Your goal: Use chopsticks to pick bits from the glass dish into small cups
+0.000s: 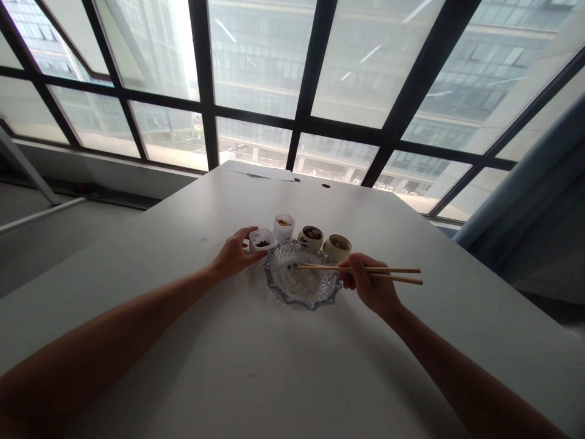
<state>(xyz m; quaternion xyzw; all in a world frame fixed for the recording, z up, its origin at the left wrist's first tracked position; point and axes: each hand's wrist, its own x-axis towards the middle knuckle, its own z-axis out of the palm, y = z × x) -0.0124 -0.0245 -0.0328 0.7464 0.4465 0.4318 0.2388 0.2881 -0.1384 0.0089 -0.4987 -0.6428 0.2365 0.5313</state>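
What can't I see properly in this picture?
In the head view:
- dark bits in the square white plastic cup: too small to name
- dark specks in the clear scalloped glass bowl: too small
- left hand's fingers: partly behind that cup
- any writing on the white paper: too far
- both upper arms: cut off by the edge

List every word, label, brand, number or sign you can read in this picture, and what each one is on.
No text can be read.
Cup with a dark mark on its side: mark too small to make out.
Paper at the table's far edge: too far and faint to tell if it is printed.
Glass bowl, chopsticks: no lettering visible.
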